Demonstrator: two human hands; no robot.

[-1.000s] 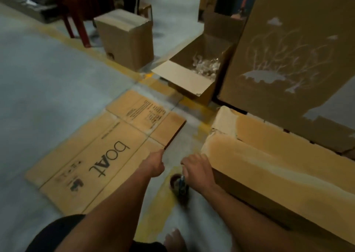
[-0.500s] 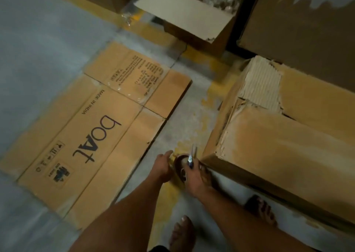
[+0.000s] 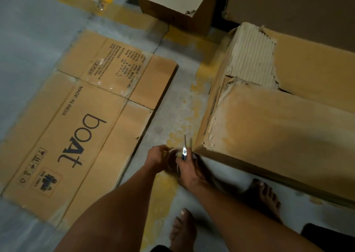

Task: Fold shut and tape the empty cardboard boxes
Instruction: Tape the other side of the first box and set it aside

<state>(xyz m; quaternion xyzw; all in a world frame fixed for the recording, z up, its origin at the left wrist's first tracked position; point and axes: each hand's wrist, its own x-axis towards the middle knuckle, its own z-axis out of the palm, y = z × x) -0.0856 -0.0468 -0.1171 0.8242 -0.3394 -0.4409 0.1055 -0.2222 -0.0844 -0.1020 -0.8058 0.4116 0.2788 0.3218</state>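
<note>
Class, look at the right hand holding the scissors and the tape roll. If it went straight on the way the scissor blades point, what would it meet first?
Probably the near corner of the big cardboard box. The right hand holds the scissors pointing just beside it; depth is unclear, so it might graze past over bare floor.

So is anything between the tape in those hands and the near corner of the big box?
Nothing visible. The tape roll, held by the left hand and right hand with scissors, sits just beside the torn cardboard box corner, only bare floor between.
</note>
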